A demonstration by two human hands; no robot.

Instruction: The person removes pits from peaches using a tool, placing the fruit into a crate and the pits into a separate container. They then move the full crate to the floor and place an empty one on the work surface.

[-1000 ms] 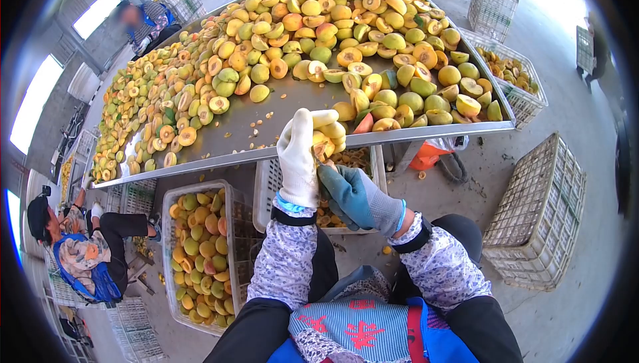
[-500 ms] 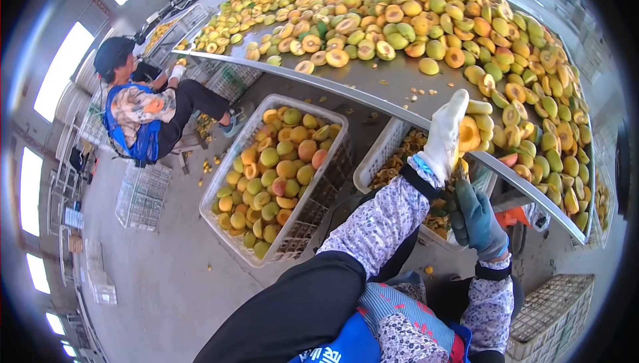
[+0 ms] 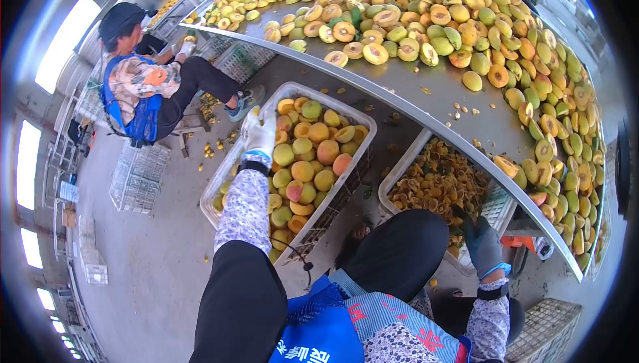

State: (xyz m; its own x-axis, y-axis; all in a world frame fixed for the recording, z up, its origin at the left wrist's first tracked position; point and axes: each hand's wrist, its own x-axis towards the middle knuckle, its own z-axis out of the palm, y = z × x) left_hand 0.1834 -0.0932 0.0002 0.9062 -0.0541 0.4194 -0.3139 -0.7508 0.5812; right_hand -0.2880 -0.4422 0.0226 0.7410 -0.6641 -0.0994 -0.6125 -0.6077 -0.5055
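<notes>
My left hand (image 3: 258, 133), in a white glove, is over the far left edge of a white plastic crate (image 3: 369, 138) full of whole apricots (image 3: 303, 170). Its fingers are apart and nothing shows in them. My right hand (image 3: 484, 246), in a grey-green glove, is beside a second crate (image 3: 397, 178) holding brown-yellow apricot pits and scraps (image 3: 439, 180), below the table's edge. Its fingers look curled; whatever they hold is hidden. Above both crates, many halved apricots (image 3: 393, 33) lie heaped on a metal table (image 3: 426, 106).
A person (image 3: 143, 83) in a dark cap and blue vest sits at the far left. Stacked crates (image 3: 140, 180) stand on the floor there. Another crate (image 3: 546, 330) is at the lower right. The table's metal edge (image 3: 373, 90) runs diagonally above my knees.
My left hand has left the table's edge, where it held apricot halves, and moved left to the crate of whole apricots. My right hand has dropped slightly. The view has shifted.
</notes>
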